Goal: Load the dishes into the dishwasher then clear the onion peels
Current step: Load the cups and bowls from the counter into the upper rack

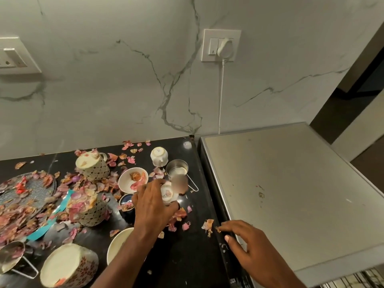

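My left hand (pixel 152 206) is closed around a small white cup (pixel 168 194) lying on its side on the black counter (pixel 197 256). My right hand (pixel 247 244) rests with spread fingers on the front edge of the steel dishwasher top (pixel 291 183), holding nothing. Pink and brown onion peels (pixel 25 217) cover the counter's left half, and a few lie by my right fingertips. Other dishes stand around: an upturned white cup (pixel 159 156), a steel measuring cup (pixel 177 170), a white bowl with peels (pixel 133 179), two patterned mugs (pixel 93 165) (pixel 88 208).
A plate heaped with peels (pixel 27 188) sits at the left. A floral bowl (pixel 68 267), a white bowl (pixel 119 244) and a steel cup (pixel 11 256) are at the near left. A dishwasher rack (pixel 353 280) shows at the bottom right. A plugged cable (pixel 220 96) hangs down the marble wall.
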Demonstrator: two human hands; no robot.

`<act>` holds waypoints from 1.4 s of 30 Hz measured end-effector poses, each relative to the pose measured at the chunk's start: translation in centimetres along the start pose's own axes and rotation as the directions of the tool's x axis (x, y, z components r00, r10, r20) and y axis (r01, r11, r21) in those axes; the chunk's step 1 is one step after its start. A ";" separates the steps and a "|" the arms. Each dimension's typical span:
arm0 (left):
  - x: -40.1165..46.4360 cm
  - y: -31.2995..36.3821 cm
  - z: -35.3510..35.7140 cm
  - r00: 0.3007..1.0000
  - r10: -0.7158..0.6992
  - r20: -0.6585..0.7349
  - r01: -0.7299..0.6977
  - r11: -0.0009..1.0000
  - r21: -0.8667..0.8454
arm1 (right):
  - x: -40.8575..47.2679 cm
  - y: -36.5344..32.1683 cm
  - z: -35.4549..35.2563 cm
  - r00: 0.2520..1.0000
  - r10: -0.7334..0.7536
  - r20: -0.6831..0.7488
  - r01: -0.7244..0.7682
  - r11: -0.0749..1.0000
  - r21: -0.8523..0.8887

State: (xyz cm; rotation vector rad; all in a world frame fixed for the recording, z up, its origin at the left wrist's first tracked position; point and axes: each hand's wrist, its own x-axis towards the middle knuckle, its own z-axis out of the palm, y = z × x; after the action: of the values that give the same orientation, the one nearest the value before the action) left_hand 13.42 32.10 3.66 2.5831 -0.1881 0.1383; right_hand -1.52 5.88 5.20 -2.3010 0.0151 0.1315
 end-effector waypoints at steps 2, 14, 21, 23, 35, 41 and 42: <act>-0.5 0.1 -0.5 0.999 -0.009 -0.032 0.002 0.981 -0.196 | -0.3 0.0 0.2 1.000 0.005 -0.006 -0.005 1.000 0.012; -2.8 0.0 -2.1 0.996 -0.085 -0.006 0.077 0.935 -0.345 | 9.7 -3.7 2.5 0.949 0.303 -0.093 -0.251 0.897 0.363; -5.2 -0.3 -2.8 0.997 -0.070 0.021 0.073 0.923 -0.378 | 16.0 -4.4 5.0 0.822 0.569 0.013 -0.451 0.637 0.625; -5.6 -0.5 -3.1 0.997 -0.069 0.020 0.072 0.924 -0.377 | 16.4 -4.4 5.8 0.810 0.585 0.044 -0.472 0.607 0.639; -4.7 0.2 -2.9 0.997 -0.023 0.073 0.052 0.908 -0.417 | 9.8 -3.4 3.2 0.884 0.462 -0.067 -0.261 0.608 0.750; -3.3 4.2 0.0 0.984 0.122 0.133 -0.056 0.907 -0.417 | 3.1 -0.4 -0.3 0.853 0.492 -0.176 -0.146 0.547 0.824; -3.2 5.2 0.7 0.977 0.148 0.153 -0.073 0.907 -0.415 | 1.8 0.1 -0.9 0.834 0.511 -0.207 -0.119 0.533 0.838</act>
State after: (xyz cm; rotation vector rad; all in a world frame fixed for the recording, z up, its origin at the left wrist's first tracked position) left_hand 9.49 27.68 5.29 2.1639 -0.3891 -0.0893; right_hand 0.35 5.20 5.49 -1.3210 0.6303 -0.1832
